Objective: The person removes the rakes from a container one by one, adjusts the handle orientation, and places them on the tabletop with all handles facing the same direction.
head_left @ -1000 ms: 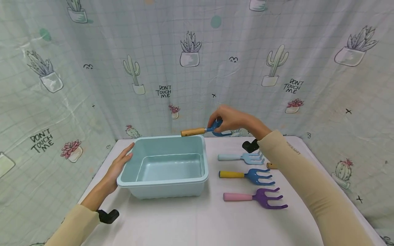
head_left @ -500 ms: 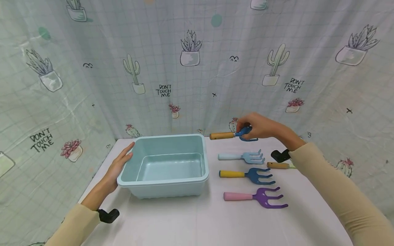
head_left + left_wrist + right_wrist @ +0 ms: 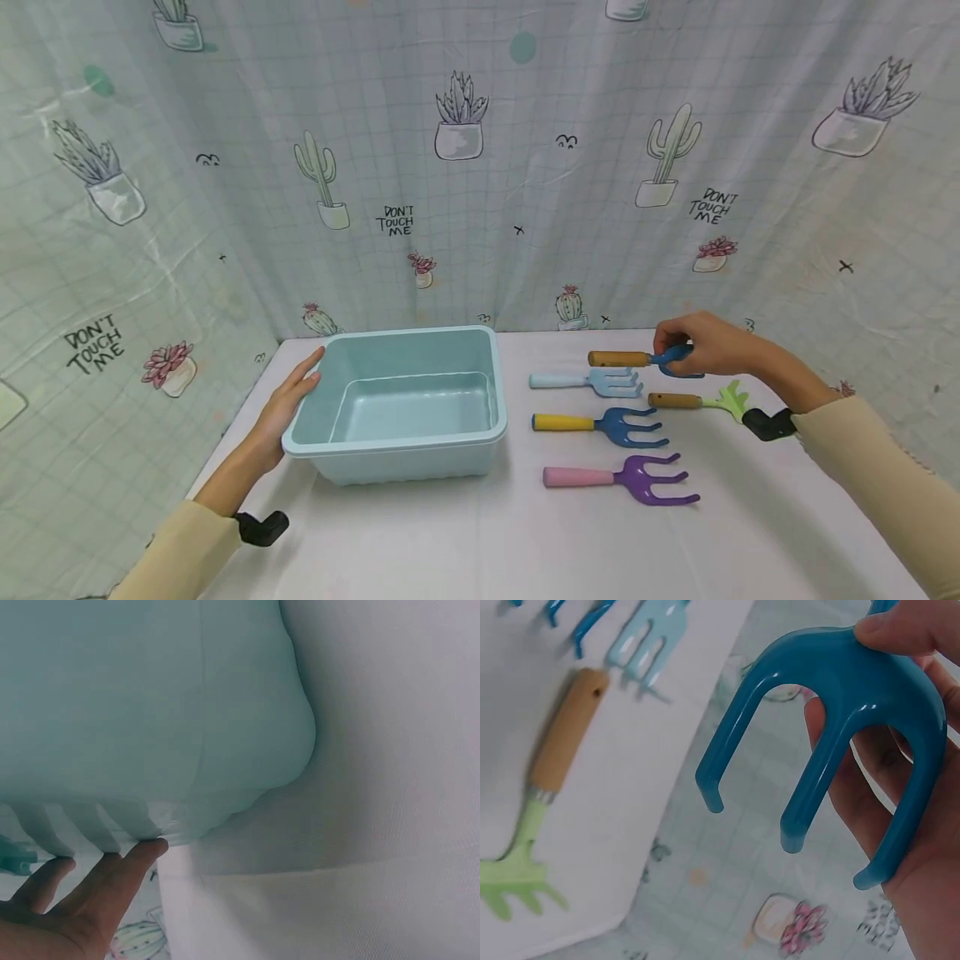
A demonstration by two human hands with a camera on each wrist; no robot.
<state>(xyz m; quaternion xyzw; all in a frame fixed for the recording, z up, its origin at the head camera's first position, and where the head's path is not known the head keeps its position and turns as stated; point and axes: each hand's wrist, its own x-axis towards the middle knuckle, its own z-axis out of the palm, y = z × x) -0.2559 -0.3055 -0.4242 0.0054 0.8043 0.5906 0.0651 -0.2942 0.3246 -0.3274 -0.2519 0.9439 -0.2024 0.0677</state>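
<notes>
My right hand (image 3: pixel 708 343) pinches a blue hand rake with a wooden handle (image 3: pixel 618 358) by its head, the handle pointing left, over the back right of the table. In the right wrist view the thumb lies on the blue three-tined head (image 3: pixel 832 675), with other fingers behind it. At the left, my left hand (image 3: pixel 279 412) touches the side of a light blue plastic tub (image 3: pixel 397 460), its fingers extended near the rim. The left wrist view has those straight fingers (image 3: pixel 124 881) against the tub's wall. Nothing shows inside the tub.
Right of the tub lie a pale blue hand rake (image 3: pixel 558 381), a blue one with a yellow handle (image 3: pixel 564 422) and a purple one with a pink handle (image 3: pixel 579 477). A green hand rake with a wooden handle (image 3: pixel 675 401) lies near my right wrist. A patterned curtain (image 3: pixel 480 208) hangs behind.
My right hand has carried the blue hand rake rightward and down, from above the tub's back right corner to beyond the pale blue rake. The left hand has stayed at the tub.
</notes>
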